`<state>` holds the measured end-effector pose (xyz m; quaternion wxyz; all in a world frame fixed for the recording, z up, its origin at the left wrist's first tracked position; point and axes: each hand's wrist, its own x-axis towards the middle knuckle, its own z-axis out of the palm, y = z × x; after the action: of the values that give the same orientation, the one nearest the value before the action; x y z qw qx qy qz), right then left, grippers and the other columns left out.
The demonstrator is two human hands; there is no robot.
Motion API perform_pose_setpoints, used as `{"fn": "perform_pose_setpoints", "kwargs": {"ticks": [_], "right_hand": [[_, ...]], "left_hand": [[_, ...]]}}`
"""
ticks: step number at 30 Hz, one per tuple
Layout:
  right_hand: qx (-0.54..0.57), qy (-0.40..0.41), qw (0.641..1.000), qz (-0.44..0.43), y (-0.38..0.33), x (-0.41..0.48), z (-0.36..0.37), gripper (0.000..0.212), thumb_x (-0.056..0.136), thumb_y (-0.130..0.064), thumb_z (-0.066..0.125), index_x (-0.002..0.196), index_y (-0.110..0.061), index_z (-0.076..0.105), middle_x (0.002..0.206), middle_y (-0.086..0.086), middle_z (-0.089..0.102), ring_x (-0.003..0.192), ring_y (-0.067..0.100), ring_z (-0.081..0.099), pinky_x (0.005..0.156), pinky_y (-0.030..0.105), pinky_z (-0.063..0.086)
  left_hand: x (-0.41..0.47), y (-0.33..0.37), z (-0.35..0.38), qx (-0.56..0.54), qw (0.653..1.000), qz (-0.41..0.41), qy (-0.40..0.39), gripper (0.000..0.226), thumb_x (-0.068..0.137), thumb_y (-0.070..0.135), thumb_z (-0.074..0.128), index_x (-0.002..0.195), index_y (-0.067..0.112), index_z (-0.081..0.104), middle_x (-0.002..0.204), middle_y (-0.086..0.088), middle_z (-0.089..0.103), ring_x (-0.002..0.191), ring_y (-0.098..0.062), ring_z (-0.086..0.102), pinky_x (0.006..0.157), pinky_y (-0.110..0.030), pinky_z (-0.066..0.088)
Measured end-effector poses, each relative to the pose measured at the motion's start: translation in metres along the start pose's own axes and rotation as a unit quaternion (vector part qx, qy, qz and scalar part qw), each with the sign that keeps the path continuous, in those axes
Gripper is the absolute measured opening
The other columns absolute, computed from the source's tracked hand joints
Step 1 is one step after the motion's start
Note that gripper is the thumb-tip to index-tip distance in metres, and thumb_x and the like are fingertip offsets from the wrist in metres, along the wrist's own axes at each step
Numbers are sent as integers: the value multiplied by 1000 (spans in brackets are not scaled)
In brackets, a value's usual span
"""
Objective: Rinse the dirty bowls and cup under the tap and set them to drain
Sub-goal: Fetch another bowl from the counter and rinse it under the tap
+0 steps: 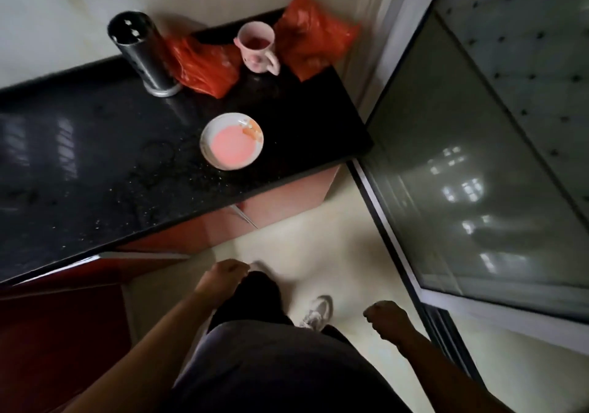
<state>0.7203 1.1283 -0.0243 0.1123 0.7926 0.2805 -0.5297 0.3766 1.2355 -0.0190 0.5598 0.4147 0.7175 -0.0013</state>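
A white bowl (231, 141) with pink liquid and orange smears sits near the right end of the black countertop (95, 164). Behind it stands a pale pink cup (256, 47) with a handle and red residue inside. My left hand (223, 277) hangs low in front of the counter edge, fingers curled into a loose fist with nothing in it. Over the floor, my right hand (385, 317) is also curled shut and holds nothing. Both hands are well below and apart from the bowl and cup. No tap or sink is in view.
A perforated metal utensil holder (143, 52) stands at the counter's back. Two red plastic bags (204, 65) (314, 34) lie beside the cup. Red cabinet fronts (57, 326) sit under the counter. A glass sliding door (478, 173) closes off the right. My legs and a shoe (315, 312) stand on pale floor.
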Motion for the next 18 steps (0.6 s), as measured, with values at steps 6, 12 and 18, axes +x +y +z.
{"fn": "perform_pose_setpoints", "kwargs": {"ticks": [6, 12, 18], "right_hand": [[-20, -11, 978, -207, -182, 37, -79, 20, 92, -24, 60, 85, -12, 75, 88, 7, 79, 84, 24, 74, 82, 42, 57], [23, -39, 950, -308, -351, 51, -122, 22, 96, -18, 55, 114, -21, 68, 101, 1, 73, 75, 13, 70, 62, 27, 56], [-60, -121, 953, -273, -443, 75, -125, 71, 94, -24, 63, 158, -19, 32, 138, 4, 56, 112, 26, 66, 75, 35, 59]], "left_hand": [[24, 46, -42, -220, 966, 28, 132, 26, 107, 10, 47, 107, 12, 73, 108, -9, 78, 97, -28, 75, 69, -31, 57], [89, 111, -83, -369, 904, -2, 214, 25, 104, 12, 51, 126, 8, 62, 109, -18, 72, 87, -31, 74, 65, -38, 60], [121, 168, -95, -343, 903, -91, 244, 14, 90, 27, 66, 101, 21, 60, 102, -10, 67, 81, -28, 74, 51, -45, 66]]}}
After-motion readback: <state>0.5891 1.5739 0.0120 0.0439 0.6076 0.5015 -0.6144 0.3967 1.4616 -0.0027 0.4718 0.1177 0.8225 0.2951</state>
